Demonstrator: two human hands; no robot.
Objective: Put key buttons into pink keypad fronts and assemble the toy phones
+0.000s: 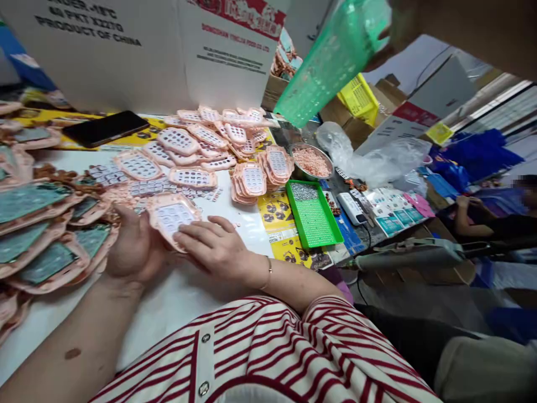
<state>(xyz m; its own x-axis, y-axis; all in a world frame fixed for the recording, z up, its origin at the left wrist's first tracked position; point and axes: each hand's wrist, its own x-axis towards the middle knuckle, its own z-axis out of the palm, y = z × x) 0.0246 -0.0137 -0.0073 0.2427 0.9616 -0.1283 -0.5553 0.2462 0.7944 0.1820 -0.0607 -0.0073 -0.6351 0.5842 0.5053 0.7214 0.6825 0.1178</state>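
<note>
My left hand [136, 246] is wrapped round the left edge of a pink plastic panel [161, 206] with rows of white keys. On the panel's lower right edge lie the fingers of my right hand [216, 246], pressed together over its face. Just beyond are loose white key pieces [146, 187] and a heap of similar pink panels [197, 140]. A small stack of pink panels [251, 179] stands to the right. At the left are piled pink shells with teal sheets [33, 207].
A black phone [104, 129] lies before a large white carton [146, 56]. To the right are a green tray [316, 218] and a metal bowl of pink pieces [311, 161]. Another person's hand [388, 39] holds a green basket [331, 61] overhead.
</note>
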